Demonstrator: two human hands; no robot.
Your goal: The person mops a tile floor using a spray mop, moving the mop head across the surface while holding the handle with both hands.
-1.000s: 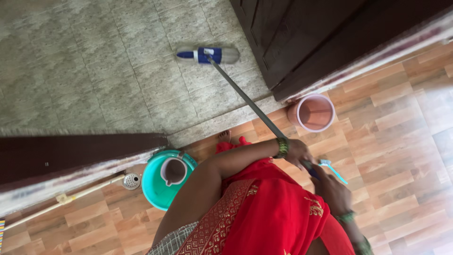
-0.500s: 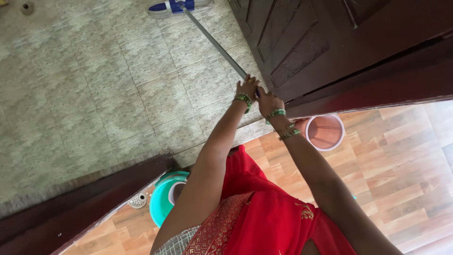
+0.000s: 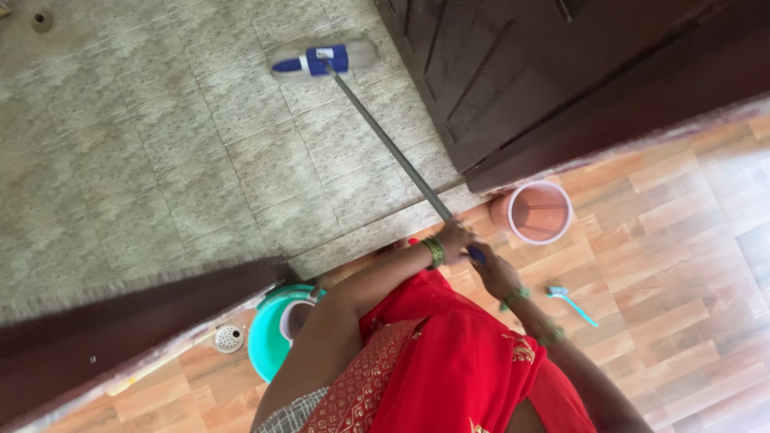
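Note:
A flat mop with a blue and white head (image 3: 323, 58) rests on the grey tiled floor beyond a doorway. Its long grey handle (image 3: 393, 147) slants down to my hands. My left hand (image 3: 454, 240), with green bangles at the wrist, grips the handle higher up. My right hand (image 3: 495, 272), also with bangles, grips the blue end of the handle just below it. Both hands are over the threshold, above my red garment.
A pink bucket (image 3: 538, 212) stands on the wood-pattern floor by the dark open door (image 3: 513, 72). A teal basin holding a mug (image 3: 282, 329) sits left of me, beside a round floor drain (image 3: 228, 337). A blue brush (image 3: 571, 302) lies at right.
The mop head has been drawn back toward me across the tiles, and both hands have pulled back from the doorway to over the threshold. The view has tilted back.

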